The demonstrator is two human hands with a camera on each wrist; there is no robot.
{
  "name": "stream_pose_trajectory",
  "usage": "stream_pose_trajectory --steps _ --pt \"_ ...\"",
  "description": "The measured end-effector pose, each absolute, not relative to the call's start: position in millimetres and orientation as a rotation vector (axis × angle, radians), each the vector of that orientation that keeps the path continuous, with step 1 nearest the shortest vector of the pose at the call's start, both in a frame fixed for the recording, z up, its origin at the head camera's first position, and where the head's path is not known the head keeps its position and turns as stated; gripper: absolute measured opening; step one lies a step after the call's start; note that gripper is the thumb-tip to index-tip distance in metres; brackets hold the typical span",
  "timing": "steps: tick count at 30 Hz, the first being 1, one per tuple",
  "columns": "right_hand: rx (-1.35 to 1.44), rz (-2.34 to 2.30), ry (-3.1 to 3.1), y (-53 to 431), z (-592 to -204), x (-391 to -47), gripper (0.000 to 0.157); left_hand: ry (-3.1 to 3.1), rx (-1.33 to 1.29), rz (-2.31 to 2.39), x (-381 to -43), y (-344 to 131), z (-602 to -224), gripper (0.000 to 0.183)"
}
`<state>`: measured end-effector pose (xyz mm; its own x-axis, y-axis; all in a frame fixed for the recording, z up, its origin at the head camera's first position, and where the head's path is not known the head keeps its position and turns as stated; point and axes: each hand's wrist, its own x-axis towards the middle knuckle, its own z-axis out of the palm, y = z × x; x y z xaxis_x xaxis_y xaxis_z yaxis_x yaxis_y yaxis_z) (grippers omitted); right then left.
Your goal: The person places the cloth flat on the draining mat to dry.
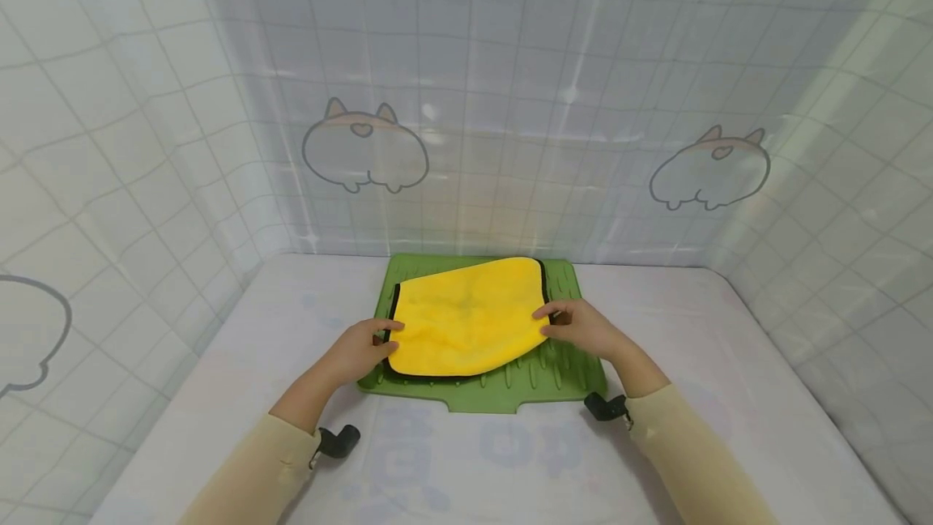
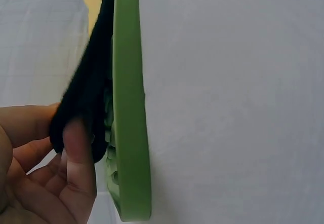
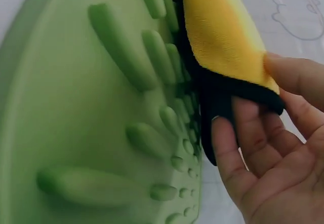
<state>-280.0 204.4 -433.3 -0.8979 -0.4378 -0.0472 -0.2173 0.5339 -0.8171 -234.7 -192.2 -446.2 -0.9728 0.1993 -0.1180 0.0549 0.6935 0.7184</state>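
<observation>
A yellow cloth with black edging (image 1: 466,314) lies over a green ribbed drying mat (image 1: 503,395). At the cloth's left edge my left hand (image 1: 359,351) pinches it between thumb and fingers; the left wrist view shows the dark border (image 2: 81,92) in that grip, beside the mat's rim. My right hand (image 1: 583,329) pinches the right edge. Seen from the right wrist, the yellow side (image 3: 223,31) curls over a dark layer beneath, and the fingers (image 3: 258,133) reach under the border. Most of the mat's middle is hidden under the cloth.
The mat lies on a white-covered table (image 1: 466,468), near its back edge. Behind stands a grid-patterned curtain (image 1: 496,104) with animal drawings, and similar sheets hang at both sides. A black device (image 1: 338,441) sits at the left wrist, another (image 1: 605,407) at the right.
</observation>
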Motion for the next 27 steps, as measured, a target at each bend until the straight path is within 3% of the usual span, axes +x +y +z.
stream_pose_trajectory --steps 27 --pt "-0.429 -1.274 2.329 240.0 -427.1 -268.6 0.044 2.57 0.243 1.154 -228.5 -178.2 -441.9 0.057"
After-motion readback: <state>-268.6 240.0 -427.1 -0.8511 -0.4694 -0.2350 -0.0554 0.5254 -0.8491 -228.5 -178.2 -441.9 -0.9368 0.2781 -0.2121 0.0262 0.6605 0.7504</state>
